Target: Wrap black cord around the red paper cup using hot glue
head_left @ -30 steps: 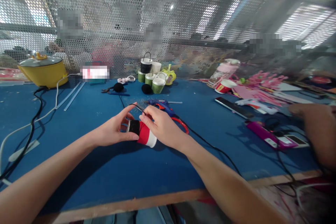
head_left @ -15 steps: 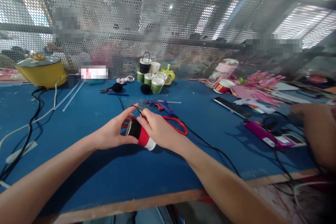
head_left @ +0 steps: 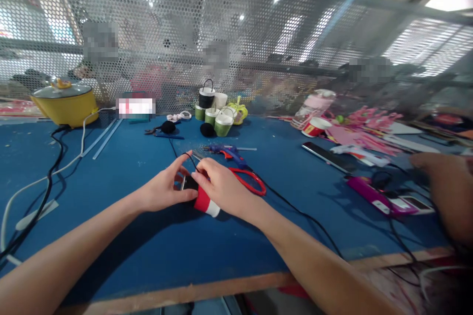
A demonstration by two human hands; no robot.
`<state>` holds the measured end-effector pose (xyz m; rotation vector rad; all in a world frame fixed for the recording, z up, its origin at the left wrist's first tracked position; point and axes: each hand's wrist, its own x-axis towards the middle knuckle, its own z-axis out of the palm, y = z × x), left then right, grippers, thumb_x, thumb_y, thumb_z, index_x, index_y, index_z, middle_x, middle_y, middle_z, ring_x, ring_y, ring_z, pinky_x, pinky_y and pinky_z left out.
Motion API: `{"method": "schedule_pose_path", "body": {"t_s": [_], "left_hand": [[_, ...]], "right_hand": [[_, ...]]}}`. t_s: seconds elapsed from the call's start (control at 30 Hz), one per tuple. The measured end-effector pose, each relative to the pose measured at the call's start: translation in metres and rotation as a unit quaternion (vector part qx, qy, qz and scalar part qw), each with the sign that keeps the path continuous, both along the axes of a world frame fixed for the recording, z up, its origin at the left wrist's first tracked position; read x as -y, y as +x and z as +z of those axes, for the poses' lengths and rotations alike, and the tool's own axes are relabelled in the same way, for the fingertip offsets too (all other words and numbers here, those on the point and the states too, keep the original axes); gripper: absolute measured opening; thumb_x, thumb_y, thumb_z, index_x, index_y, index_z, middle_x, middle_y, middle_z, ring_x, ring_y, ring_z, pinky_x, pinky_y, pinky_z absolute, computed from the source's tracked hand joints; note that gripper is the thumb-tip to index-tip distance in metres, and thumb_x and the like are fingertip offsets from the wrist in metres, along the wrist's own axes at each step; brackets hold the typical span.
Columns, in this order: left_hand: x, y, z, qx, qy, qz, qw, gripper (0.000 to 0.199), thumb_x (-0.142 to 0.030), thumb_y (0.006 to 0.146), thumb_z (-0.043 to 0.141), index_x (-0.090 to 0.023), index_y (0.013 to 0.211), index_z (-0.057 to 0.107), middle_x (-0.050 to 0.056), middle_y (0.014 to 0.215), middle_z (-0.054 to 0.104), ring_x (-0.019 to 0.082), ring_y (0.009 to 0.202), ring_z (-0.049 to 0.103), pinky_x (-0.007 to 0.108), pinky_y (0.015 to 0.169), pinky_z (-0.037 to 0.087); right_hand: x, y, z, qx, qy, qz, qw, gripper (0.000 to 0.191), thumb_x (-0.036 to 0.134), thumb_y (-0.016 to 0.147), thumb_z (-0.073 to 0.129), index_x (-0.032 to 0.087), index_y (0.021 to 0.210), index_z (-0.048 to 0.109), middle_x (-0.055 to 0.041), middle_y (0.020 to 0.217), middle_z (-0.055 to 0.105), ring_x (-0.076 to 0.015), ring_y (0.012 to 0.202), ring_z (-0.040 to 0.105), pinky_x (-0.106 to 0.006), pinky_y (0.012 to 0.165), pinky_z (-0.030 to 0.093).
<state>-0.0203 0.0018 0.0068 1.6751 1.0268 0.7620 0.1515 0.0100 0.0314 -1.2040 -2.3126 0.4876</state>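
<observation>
Basically, the mesh screen [head_left: 240,24] blurs the room behind it; shapes back there are unreadable. Blue table [head_left: 166,261] spans the front. Another person's arm [head_left: 447,192] is cut off at the right edge. Yellow pot [head_left: 70,108] sits far left, by the mesh.

Your right hand [head_left: 219,182] covers part of the cup; its fingers are pinched on a thin black strip [head_left: 191,159] at the cup's dark end. Can't tell if they also grip the red-handled tool [head_left: 254,188] partly under them. Your left hand [head_left: 164,189] is curled round that dark end, thumb on its side, index raised to the strip.

Black, red and white cup [head_left: 204,201] is tilted between your hands, near table centre; table contact unclear. Blue glue gun [head_left: 231,153] lies just beyond.
</observation>
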Motion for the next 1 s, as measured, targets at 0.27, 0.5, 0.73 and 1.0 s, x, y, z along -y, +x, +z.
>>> {"method": "schedule_pose_path", "body": {"t_s": [0.27,0.5,0.73,1.0], "left_hand": [[0.004,0.003,0.001,-0.004,0.023,-0.031,0.999,0.077,-0.028,0.07,0.064,-0.02,0.137,0.026,0.006,0.103,0.049,0.019,0.087,0.051,0.034,0.073,0.045],[0.007,0.005,-0.002,0.003,0.018,-0.081,0.997,0.069,-0.026,0.07,0.065,-0.021,0.133,0.035,0.008,0.11,0.052,0.021,0.095,0.051,0.04,0.083,0.043],[0.005,0.006,-0.002,0.015,0.047,-0.089,0.995,0.081,-0.024,0.071,0.065,-0.024,0.14,0.023,0.006,0.106,0.047,0.02,0.093,0.05,0.037,0.082,0.042],[0.003,0.005,-0.008,0.028,0.076,-0.051,0.995,0.095,-0.018,0.071,0.064,-0.032,0.144,0.004,0.003,0.102,0.046,0.018,0.09,0.049,0.034,0.081,0.042]], "right_hand": [[-0.037,-0.026,0.042,-0.082,-0.06,0.009,0.995,0.021,0.023,0.078,0.055,0.018,0.059,0.046,0.005,0.056,0.044,-0.009,0.055,0.039,-0.024,0.054,0.031],[-0.068,-0.092,0.087,-0.117,-0.029,0.044,0.992,0.024,0.022,0.079,0.056,0.016,0.057,0.048,0.0049,0.053,0.043,-0.0067,0.051,0.036,-0.023,0.05,0.029],[-0.065,-0.103,0.096,0.04,-0.108,0.167,0.979,0.017,0.02,0.082,0.054,0.013,0.068,0.058,-0.0016,0.065,0.063,-0.0063,0.049,0.052,-0.019,0.047,0.04],[-0.081,0.026,0.054,0.135,-0.006,-0.146,0.98,0.025,0.03,0.091,0.048,0.012,0.102,0.061,-0.0106,0.102,0.063,-0.0173,0.086,0.061,-0.035,0.077,0.051]]}}
